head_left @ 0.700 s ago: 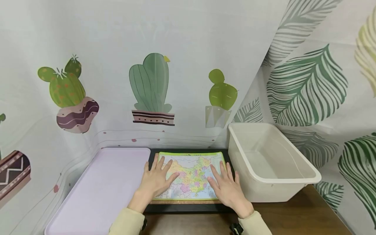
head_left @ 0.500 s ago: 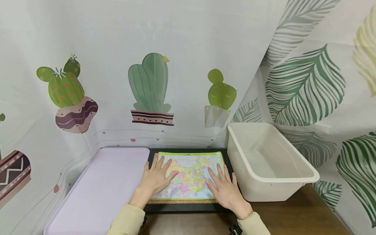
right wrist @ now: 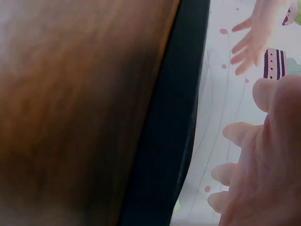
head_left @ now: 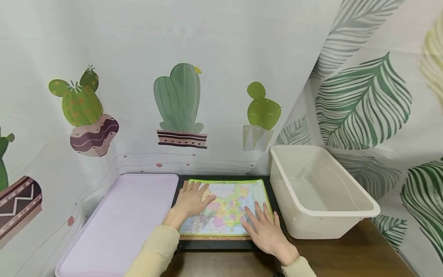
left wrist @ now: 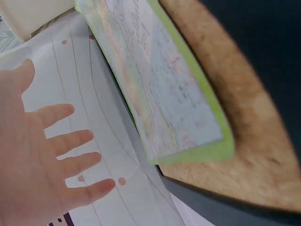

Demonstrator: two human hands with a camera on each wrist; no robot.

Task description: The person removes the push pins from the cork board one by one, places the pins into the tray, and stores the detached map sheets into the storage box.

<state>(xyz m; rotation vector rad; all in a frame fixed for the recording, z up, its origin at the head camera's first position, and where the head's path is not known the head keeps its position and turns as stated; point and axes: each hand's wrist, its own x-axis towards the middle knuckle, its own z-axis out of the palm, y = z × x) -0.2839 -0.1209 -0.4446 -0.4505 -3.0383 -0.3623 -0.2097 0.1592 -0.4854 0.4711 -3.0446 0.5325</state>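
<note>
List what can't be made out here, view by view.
Head: lettering on the map, too small to read.
Head: its lower right corner, behind the right hand.
Left wrist: the map's far end, partly cut off by the top edge.
Right wrist: grain of the table, blurred.

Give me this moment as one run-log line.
left hand: spread over map left edge, empty | right hand: spread over map right edge, empty | map: on cork board

Left hand (head_left: 191, 201), right hand (head_left: 265, 230), fingers spread
</note>
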